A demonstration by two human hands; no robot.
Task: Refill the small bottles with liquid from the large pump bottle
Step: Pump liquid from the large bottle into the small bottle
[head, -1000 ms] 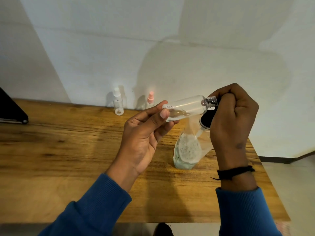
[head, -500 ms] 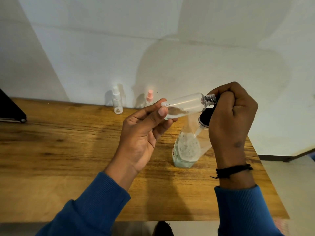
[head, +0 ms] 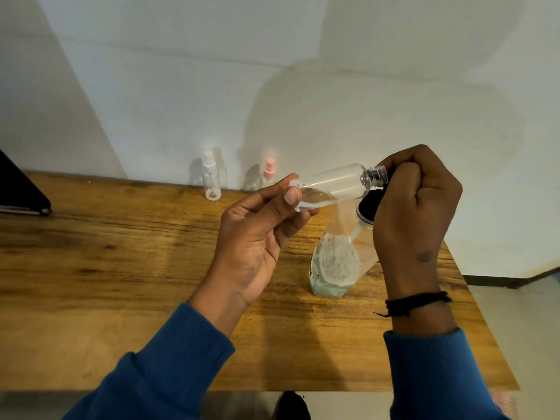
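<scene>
My left hand (head: 260, 237) pinches the base of a small clear bottle (head: 336, 184), which lies almost level above the table with its open threaded neck pointing right. A little clear liquid pools along its lower side. My right hand (head: 415, 207) is curled over the black pump head (head: 368, 206) of the large pump bottle (head: 336, 265), right at the small bottle's mouth. The large bottle stands tilted on the wooden table (head: 121, 283) and holds pale greenish liquid with bubbles.
Two more small bottles stand at the back by the wall: one with a white cap (head: 211, 180) and one with a pink spray top (head: 269, 174). A dark flat object (head: 21, 192) lies at the table's far left. The table's right edge is close to my right arm.
The view has shifted slightly. Both hands and the two bottles keep nearly the same pose, with the small bottle raised a touch.
</scene>
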